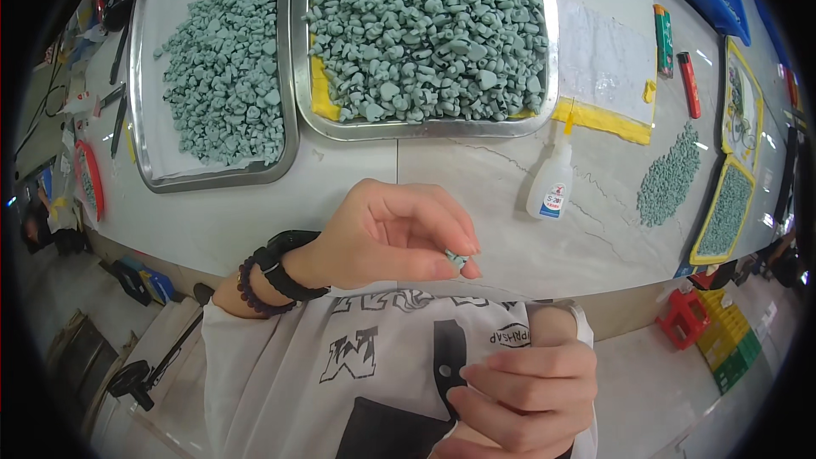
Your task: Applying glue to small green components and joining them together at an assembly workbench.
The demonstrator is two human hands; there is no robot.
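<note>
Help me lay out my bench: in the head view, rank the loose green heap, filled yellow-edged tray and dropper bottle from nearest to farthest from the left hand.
From the left hand:
1. Dropper bottle, to its right.
2. Loose green heap, farther right, past the bottle.
3. Filled yellow-edged tray, farthest right, just beyond the heap.

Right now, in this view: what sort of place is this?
Likely a small-parts workshop: metal trays heaped with pale green pieces, a narrow-tipped bottle on the worktable, and one piece pinched in the left hand.
</note>
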